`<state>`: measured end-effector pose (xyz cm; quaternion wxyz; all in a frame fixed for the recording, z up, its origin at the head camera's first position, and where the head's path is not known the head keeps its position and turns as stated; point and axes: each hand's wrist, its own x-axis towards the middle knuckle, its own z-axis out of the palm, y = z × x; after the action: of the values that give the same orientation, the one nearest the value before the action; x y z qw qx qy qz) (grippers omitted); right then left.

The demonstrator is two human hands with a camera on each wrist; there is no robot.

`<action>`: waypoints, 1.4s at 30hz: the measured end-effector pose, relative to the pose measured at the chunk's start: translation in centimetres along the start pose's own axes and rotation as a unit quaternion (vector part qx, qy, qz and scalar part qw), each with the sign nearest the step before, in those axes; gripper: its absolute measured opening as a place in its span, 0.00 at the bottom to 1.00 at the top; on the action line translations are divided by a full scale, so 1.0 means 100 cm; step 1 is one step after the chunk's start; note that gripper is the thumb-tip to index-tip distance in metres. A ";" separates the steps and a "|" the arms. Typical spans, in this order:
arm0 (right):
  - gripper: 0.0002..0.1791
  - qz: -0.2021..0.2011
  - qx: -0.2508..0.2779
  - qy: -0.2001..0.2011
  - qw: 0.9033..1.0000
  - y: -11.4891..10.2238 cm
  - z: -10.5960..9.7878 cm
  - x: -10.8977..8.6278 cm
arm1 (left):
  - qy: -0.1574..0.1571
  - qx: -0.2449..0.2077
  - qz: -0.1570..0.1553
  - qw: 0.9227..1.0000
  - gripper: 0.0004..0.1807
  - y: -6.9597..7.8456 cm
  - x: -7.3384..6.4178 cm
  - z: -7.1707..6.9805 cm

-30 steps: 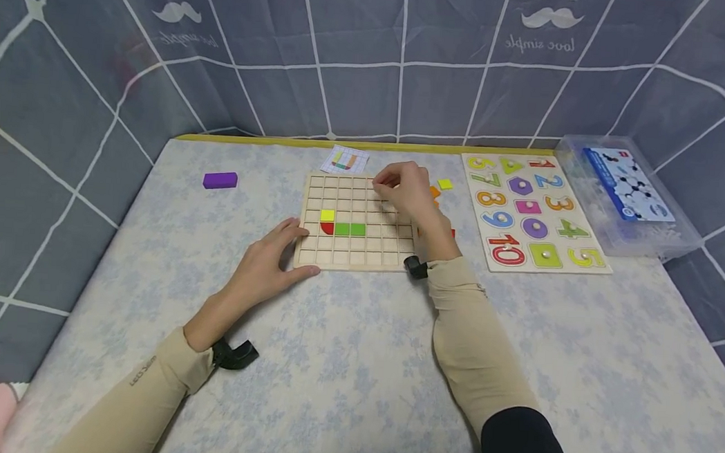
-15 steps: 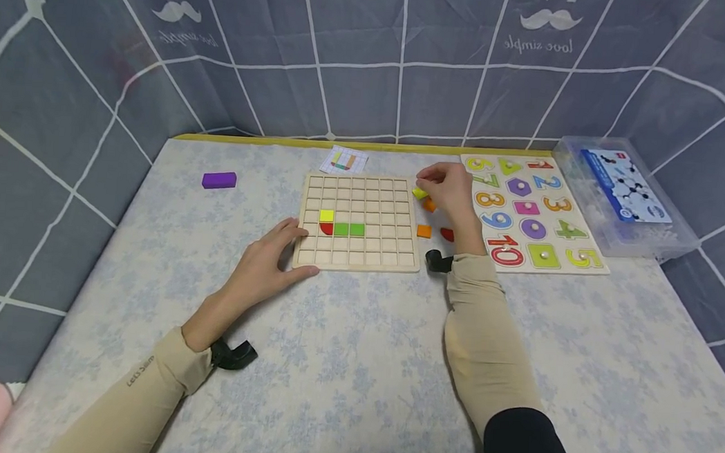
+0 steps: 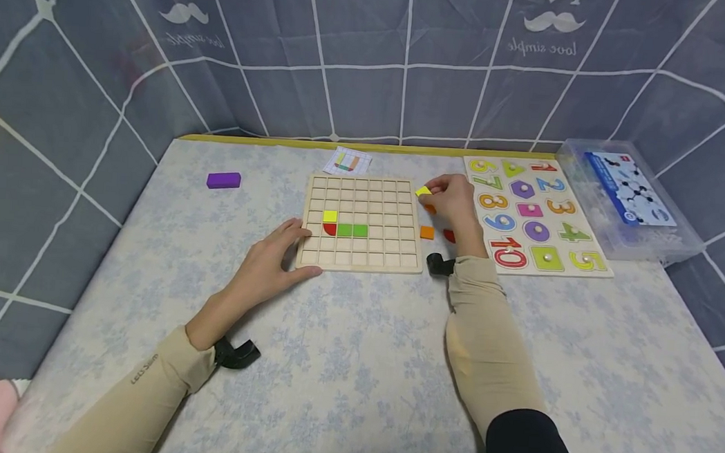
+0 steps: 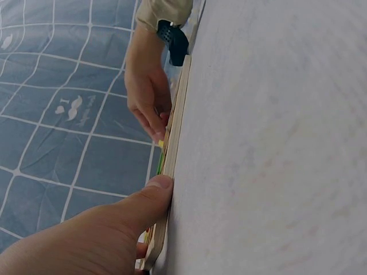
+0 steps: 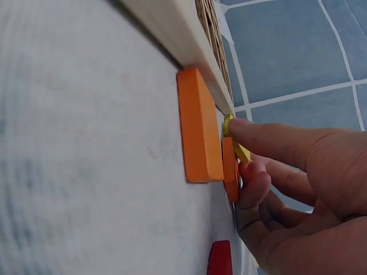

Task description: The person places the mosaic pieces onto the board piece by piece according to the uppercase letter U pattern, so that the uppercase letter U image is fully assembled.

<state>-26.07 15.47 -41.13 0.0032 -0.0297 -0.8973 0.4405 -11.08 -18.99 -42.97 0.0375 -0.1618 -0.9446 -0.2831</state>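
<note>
My right hand (image 3: pixel 452 203) pinches a yellow tile (image 3: pixel 423 191) between thumb and fingers, just off the right edge of a wooden grid board (image 3: pixel 385 270). In the right wrist view the yellow tile (image 5: pixel 243 151) is tilted above an orange tile (image 5: pixel 230 169). My left hand (image 3: pixel 261 258) holds the board's near left corner, thumb along the front edge and fingers at the left side. On the grid, a yellow square (image 3: pixel 330 216) lies above a red quarter-round tile (image 3: pixel 330 229), followed by two green squares (image 3: pixel 352 231) in a row.
Beside the board's right edge lie an orange square (image 3: pixel 427 232) and a red tile (image 3: pixel 449 236). A pattern card (image 3: pixel 348 161) sits behind the board, a purple block (image 3: pixel 224 180) at left. A number puzzle board (image 3: pixel 491 255) and a clear plastic box (image 3: pixel 679 239) stand at right.
My right hand moved from over the board's far right part to the tiles beside it and took hold of a yellow tile. My left hand stays at the board's corner.
</note>
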 end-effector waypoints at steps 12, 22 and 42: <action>0.08 -0.060 0.025 0.065 0.996 -0.004 0.003 -0.001 | 0.007 -0.001 0.006 1.000 0.41 -0.002 -0.001 0.002; 0.08 -0.141 0.033 0.020 0.989 -0.037 0.013 -0.013 | 0.005 -0.005 0.010 1.000 0.41 -0.001 0.001 0.002; 0.06 -0.174 -0.041 -0.137 0.974 -0.103 0.095 -0.024 | 0.002 -0.006 0.011 1.000 0.40 -0.004 0.000 0.000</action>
<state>-24.48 1.55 -38.74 -0.0448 0.1875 -0.8978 0.3960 -11.19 -19.33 -43.23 0.0420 -0.1719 -0.9409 -0.2887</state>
